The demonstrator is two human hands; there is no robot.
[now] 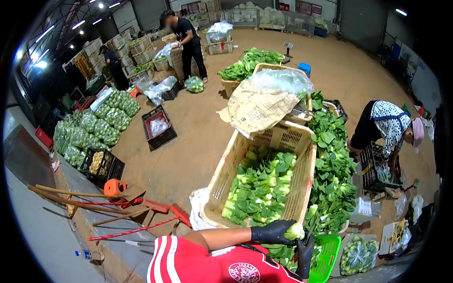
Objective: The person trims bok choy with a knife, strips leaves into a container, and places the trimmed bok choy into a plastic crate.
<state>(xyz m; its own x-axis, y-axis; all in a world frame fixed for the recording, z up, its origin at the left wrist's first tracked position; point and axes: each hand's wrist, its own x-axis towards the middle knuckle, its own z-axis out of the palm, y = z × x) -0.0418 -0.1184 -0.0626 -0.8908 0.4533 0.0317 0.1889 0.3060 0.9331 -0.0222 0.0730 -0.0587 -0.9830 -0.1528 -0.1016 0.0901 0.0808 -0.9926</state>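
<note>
My left hand (272, 232), in a black glove, is closed around a head of bok choy (295, 231), its pale base facing right. Close beside it, my right hand (305, 253), also black-gloved, grips a knife (310, 230) whose thin blade points up by the bok choy. Both hands are over the near end of a large beige plastic crate (213, 200), partly filled with bok choy heads (264, 186). A bright green basket (331, 252) stands by my right hand. Loose leafy bok choy (330, 170) is heaped along the crate's right side.
A paper sack (257, 106) and clear plastic (283, 81) lie across the crate's far end. At left are brooms (160, 206), a black crate (159, 127) and bagged greens (94, 125). One person (389, 125) bends over a crate at right; others stand at back left.
</note>
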